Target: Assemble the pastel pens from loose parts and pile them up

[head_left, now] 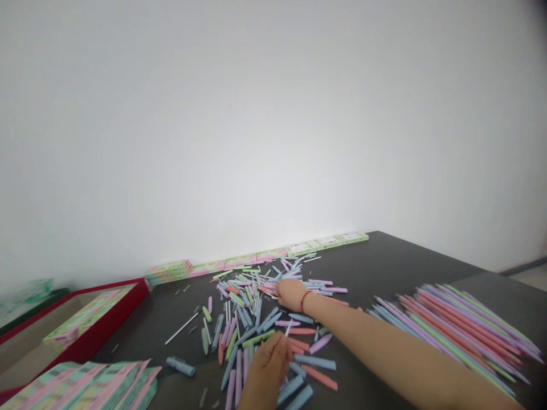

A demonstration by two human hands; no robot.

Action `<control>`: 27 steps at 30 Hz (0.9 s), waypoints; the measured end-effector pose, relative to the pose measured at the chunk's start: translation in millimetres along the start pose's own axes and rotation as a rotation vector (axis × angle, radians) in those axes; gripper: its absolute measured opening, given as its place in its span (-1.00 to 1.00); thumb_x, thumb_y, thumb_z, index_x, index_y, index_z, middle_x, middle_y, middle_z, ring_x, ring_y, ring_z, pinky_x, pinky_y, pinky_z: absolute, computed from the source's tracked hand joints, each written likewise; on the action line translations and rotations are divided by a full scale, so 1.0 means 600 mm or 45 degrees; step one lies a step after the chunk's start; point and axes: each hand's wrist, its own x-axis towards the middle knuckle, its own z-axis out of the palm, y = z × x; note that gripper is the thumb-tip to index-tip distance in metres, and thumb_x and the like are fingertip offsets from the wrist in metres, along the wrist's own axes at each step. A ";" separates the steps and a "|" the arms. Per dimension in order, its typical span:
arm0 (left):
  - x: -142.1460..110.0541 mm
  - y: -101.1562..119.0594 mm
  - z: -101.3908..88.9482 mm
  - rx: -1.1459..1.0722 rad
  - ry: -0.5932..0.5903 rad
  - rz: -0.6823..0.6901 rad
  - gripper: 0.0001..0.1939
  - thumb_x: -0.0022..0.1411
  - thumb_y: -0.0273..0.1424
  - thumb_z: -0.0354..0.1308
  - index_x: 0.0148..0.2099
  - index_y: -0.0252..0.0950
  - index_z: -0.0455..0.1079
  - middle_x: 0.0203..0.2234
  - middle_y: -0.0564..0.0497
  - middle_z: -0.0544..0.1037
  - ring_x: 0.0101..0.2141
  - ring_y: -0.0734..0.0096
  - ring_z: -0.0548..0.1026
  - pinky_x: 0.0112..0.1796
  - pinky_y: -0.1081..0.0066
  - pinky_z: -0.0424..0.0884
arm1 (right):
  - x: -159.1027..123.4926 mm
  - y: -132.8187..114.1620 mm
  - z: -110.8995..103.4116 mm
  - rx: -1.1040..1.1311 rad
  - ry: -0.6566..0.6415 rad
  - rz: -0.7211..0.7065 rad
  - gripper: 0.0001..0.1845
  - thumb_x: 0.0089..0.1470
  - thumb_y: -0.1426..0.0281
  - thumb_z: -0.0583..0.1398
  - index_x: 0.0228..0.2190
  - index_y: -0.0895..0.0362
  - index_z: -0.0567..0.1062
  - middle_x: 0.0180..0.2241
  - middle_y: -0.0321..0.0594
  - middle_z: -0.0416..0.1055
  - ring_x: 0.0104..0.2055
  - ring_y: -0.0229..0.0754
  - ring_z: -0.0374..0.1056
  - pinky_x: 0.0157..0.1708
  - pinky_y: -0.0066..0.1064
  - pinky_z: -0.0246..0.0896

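A heap of pastel pen barrels and caps (252, 307) in pink, green, blue and purple lies spread on the dark table (384, 256). My right hand (291, 292) reaches far into the heap, fingers curled down on the pieces; a red string circles its wrist. My left hand (267, 364) is nearer me at the bottom edge, fingers pinched on a thin white refill (289, 328) among the pieces.
A neat row of long assembled pens (457, 327) lies at the right. Flat green and pink packs (256, 259) line the wall. A red tray (85, 330) with packs sits at the left, more packs (85, 387) at the lower left.
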 end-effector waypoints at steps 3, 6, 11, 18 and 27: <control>0.006 0.012 -0.012 -0.335 -0.029 -0.178 -0.63 0.12 -0.04 0.04 -0.47 -0.23 0.18 -0.76 0.27 0.08 -0.75 0.64 -0.09 -0.70 0.54 -0.20 | -0.010 0.017 -0.016 0.175 0.157 -0.082 -0.80 0.18 0.33 0.11 -0.25 0.21 0.42 -0.31 -0.23 0.42 -0.36 -0.27 0.36 -0.36 -0.38 0.32; 0.010 0.027 -0.026 -0.585 -0.087 -0.316 -0.65 0.05 -0.05 0.10 -0.47 -0.23 0.18 -0.77 0.28 0.09 -0.77 0.67 -0.13 -0.74 0.57 -0.24 | -0.050 0.029 -0.041 0.324 0.345 -0.209 -0.88 0.17 0.44 0.07 -0.36 0.20 0.38 -0.46 -0.30 0.37 -0.46 -0.34 0.27 -0.46 -0.52 0.19; 0.008 0.042 -0.028 -0.748 -0.160 -0.423 -0.69 0.01 -0.12 0.16 -0.44 -0.25 0.22 -0.76 0.26 0.13 -0.76 0.70 -0.11 -0.75 0.61 -0.25 | -0.142 0.021 -0.044 0.410 0.560 -0.570 -0.91 0.06 0.53 0.09 -0.35 0.14 0.32 -0.34 -0.24 0.36 -0.34 -0.28 0.26 -0.33 -0.47 0.16; 0.005 0.014 -0.006 -0.629 -0.149 -0.434 -0.59 0.11 -0.01 0.06 -0.49 -0.27 0.22 -0.79 0.23 0.16 -0.80 0.70 -0.08 -0.78 0.58 -0.22 | -0.179 -0.007 0.013 0.028 0.613 -0.974 -0.84 0.22 0.46 -0.01 -0.33 0.15 0.36 -0.30 -0.15 0.42 -0.28 -0.19 0.28 -0.29 -0.38 0.18; 0.001 0.023 0.005 -0.554 0.003 -0.219 -0.55 -0.01 0.02 0.20 -0.46 -0.27 0.23 -0.73 0.24 0.20 -0.78 0.74 -0.07 -0.78 0.63 -0.20 | -0.182 -0.016 0.032 0.731 0.700 -0.664 -0.88 0.19 0.47 0.07 -0.30 0.14 0.41 -0.29 -0.18 0.37 -0.24 -0.25 0.29 -0.24 -0.44 0.22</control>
